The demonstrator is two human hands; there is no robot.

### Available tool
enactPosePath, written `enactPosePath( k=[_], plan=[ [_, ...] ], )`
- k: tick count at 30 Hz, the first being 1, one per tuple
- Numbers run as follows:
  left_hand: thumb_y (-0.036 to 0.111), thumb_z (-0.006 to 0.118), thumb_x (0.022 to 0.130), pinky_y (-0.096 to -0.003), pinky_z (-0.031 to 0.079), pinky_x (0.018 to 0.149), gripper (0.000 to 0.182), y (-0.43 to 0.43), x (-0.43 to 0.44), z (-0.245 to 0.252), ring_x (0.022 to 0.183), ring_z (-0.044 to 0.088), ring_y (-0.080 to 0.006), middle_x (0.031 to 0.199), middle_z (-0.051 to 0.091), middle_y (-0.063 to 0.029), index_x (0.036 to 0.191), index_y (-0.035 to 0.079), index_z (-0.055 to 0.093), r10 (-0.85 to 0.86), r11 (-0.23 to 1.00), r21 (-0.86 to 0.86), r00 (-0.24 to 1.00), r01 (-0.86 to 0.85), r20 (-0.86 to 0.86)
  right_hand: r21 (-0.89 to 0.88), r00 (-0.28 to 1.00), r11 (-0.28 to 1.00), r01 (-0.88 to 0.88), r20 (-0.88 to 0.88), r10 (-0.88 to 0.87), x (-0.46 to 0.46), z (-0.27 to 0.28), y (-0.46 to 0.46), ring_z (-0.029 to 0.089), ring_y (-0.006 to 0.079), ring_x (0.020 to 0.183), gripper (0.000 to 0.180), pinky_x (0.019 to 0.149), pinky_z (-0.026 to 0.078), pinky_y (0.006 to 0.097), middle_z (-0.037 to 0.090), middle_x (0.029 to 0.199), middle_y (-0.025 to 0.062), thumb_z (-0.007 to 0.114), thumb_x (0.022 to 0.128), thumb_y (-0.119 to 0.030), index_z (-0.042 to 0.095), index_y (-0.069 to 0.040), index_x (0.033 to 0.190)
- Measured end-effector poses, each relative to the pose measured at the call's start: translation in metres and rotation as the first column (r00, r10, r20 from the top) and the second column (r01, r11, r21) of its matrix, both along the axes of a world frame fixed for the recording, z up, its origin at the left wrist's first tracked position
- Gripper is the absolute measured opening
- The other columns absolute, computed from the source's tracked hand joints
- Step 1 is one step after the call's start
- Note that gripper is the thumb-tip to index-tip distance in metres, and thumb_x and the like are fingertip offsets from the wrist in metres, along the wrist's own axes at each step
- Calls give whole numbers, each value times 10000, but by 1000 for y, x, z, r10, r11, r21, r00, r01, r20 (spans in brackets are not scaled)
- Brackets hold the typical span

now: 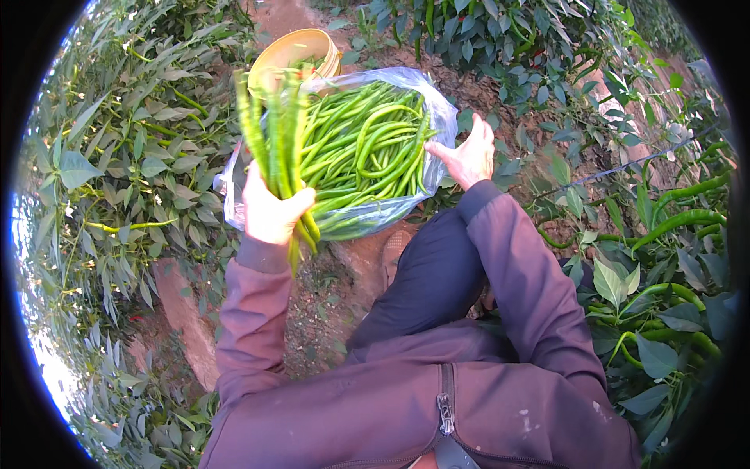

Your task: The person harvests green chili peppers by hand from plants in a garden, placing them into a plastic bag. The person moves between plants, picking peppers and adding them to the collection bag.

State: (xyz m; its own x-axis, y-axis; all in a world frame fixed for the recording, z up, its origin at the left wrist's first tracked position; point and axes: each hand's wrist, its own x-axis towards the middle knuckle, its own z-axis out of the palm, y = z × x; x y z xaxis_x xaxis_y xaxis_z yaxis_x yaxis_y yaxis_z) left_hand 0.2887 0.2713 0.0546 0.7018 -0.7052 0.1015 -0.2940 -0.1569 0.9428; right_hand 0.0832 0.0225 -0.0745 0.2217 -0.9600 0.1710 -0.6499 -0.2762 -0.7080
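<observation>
My left hand (pixel 268 206) grips a bunch of long green chili peppers (pixel 278 140) that stands roughly upright, blurred at its upper ends. Just right of the bunch, a clear plastic bag (pixel 443 120) lies wide at the mouth, filled with many more long green peppers (pixel 375 140). At the bag's right rim is my right hand (pixel 469 153), fingers spread and nothing held in it. Its thumb reaches over the rim towards the peppers; whether it touches them I cannot tell.
Behind the bag stands a yellow bucket (pixel 337 58) with some green peppers inside. Pepper plants (pixel 129 135) crowd the left, and more plants (pixel 656 352) with hanging peppers fill the right. A thin cord (pixel 633 164) crosses the right side. My bent knee (pixel 451 246) is below the bag.
</observation>
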Motion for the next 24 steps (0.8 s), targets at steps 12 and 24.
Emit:
enactPosePath(
  k=[12,24],
  plan=[
    [293,807,649,-482,543,866,768,-37,29,16,971,682,-437,992,694,-269,1300,16,508,-495,637,771,782,30,378,405,626,849,-341,771,-117,4,22,0,624,93,605,186,537,499,235,690,760,51,635,1016,-167,700,6,992],
    [334,836,673,-514,545,795,709,-115,-13,-55,880,679,-452,927,687,-283,1195,0,491,-673,529,800,713,281,195,347,591,903,-252,794,-140,-5,16,16,637,76,645,178,555,473,211,710,808,48,628,1024,-149,700,8,977]
  ],
)
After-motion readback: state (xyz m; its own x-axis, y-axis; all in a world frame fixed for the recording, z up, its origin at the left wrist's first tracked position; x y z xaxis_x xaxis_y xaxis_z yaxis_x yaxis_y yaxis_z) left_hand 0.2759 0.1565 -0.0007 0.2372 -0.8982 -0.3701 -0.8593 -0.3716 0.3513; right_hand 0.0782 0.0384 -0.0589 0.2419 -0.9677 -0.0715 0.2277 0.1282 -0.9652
